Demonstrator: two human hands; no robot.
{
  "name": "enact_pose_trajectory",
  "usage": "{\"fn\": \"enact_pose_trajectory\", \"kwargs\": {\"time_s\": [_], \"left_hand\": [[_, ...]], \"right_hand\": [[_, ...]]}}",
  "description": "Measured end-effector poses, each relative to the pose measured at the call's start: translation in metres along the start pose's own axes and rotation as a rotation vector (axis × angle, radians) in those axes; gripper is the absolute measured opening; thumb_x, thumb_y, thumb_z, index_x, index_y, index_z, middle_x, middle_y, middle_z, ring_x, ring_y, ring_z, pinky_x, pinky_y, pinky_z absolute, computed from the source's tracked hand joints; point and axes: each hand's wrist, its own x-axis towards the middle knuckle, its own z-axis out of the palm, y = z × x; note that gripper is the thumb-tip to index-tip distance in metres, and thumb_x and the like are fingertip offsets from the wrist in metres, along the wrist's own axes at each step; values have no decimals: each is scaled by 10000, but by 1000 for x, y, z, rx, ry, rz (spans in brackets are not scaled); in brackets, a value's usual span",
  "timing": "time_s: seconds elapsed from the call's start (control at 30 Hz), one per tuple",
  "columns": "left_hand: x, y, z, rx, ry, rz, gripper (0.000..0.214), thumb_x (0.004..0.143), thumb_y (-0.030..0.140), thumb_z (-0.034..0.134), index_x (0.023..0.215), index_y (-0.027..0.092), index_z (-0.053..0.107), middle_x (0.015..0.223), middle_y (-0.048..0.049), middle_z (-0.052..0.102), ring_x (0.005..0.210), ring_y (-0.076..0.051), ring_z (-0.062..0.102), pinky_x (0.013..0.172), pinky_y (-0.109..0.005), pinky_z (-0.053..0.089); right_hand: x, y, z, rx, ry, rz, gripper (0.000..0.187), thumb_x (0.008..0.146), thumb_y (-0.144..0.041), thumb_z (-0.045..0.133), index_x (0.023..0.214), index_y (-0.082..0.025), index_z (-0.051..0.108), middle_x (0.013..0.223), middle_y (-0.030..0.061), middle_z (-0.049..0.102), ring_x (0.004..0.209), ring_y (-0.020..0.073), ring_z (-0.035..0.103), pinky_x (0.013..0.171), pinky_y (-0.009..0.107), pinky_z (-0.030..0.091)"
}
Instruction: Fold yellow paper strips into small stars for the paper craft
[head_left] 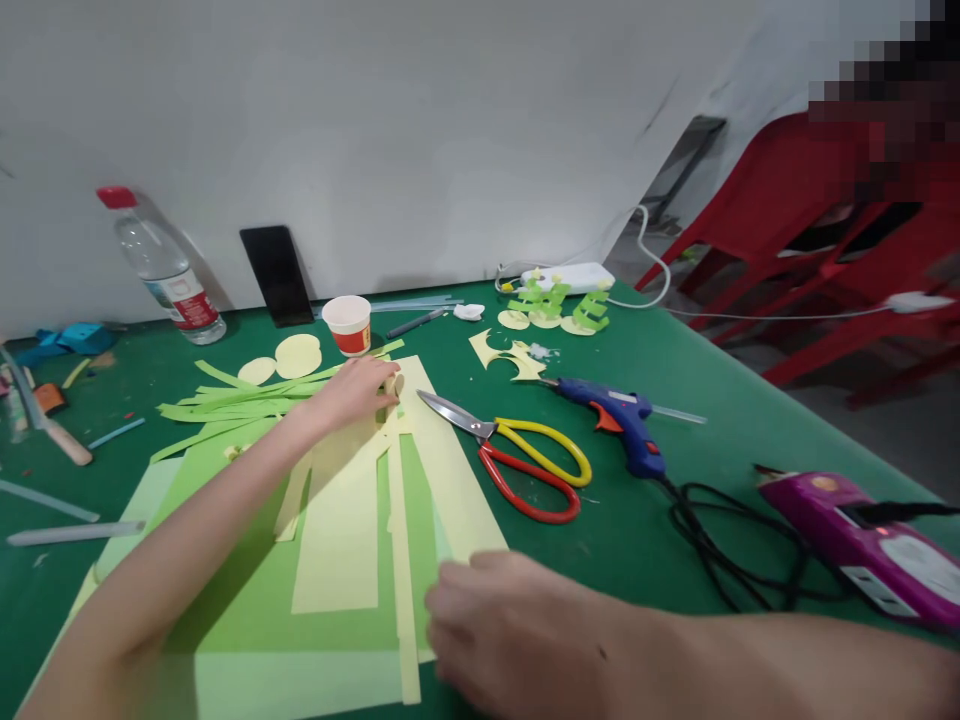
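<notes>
My left hand (pixel 366 386) reaches over the sheets, its fingers pinched at a small pale-yellow paper piece (pixel 398 384). Right beneath it runs a long narrow yellow paper strip (pixel 403 590), lying on green and yellow paper sheets (pixel 337 560). Curled and slightly blurred, my right hand (pixel 502 620) is near the lower right edge of these sheets; whatever its fingers may hold is hidden. Cut green paper strips (pixel 225 408) lie fanned out beside my left hand. Scissors (pixel 480 435) with one yellow and one red handle rest open between the hands, to their right.
Behind my left hand stands a paper cup (pixel 349 325); a phone (pixel 276 275) and water bottle (pixel 169 265) lean against the wall. Rightward lie a blue glue gun (pixel 619 415), its black cord (pixel 720 540) and a magenta tool (pixel 862 540). Small green paper figures (pixel 555 303) stand behind.
</notes>
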Motion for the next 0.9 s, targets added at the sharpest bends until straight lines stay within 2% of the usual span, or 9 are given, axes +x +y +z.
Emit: {"fn": "enact_pose_trajectory", "kwargs": {"time_s": [0.07,0.13,0.2,0.3,0.47,0.6,0.67,0.77,0.9], "left_hand": [[0,0,2,-41,-4,-9,300,875,305,526,1127,141,524,1128,-87,559,970,-206,576,817,-411,500],[0,1,4,-99,8,-19,301,876,304,525,1128,142,523,1130,-87,559,971,-206,575,818,-412,500],[0,1,5,-173,31,-33,297,877,303,523,1126,142,524,1124,-86,561,962,-202,578,811,-405,503],[1,-1,6,-304,85,-49,285,879,300,521,1115,141,529,1106,-83,569,939,-193,585,795,-392,510],[0,-4,-4,-521,250,-61,264,877,294,526,1084,131,540,1048,-72,587,889,-178,597,761,-371,520],[-4,8,-22,-682,373,-13,247,774,214,642,987,111,571,916,-54,612,759,-142,603,702,-311,530],[-8,20,-31,-750,427,37,237,741,176,659,957,118,583,938,-59,606,757,-135,606,720,-301,529],[-15,40,-43,-824,485,122,204,740,153,653,936,145,597,972,-54,577,747,-120,610,741,-298,533],[-29,65,-55,-861,551,207,214,738,124,658,939,175,607,996,-45,567,732,-111,613,738,-293,547]], "right_hand": [[15,18,-41,-13,60,73,174,855,-109,446,868,-104,619,907,119,628,853,222,576,696,369,517],[24,28,-57,-7,113,116,234,871,-142,426,990,-51,605,1082,181,604,960,265,551,798,425,498],[27,31,-57,19,142,121,303,874,-191,447,1100,-29,568,1237,195,534,1070,280,509,894,437,459],[28,30,-47,72,168,85,323,861,-206,474,1116,-35,571,1271,189,520,1098,270,503,926,419,439],[28,32,-48,204,275,-66,218,794,-192,554,996,-149,623,1013,53,676,935,167,578,817,262,475],[29,53,-67,282,635,204,221,878,-193,403,956,-112,594,866,93,637,789,164,554,719,290,448],[32,66,-80,324,781,353,236,879,-249,436,1019,-103,557,788,67,592,653,138,495,622,270,418],[39,79,-96,404,862,428,252,810,-293,562,986,-114,584,678,6,536,564,106,427,547,240,358],[44,79,-104,536,920,399,144,794,-246,555,743,-130,622,599,-16,513,545,84,399,524,226,320]]}}
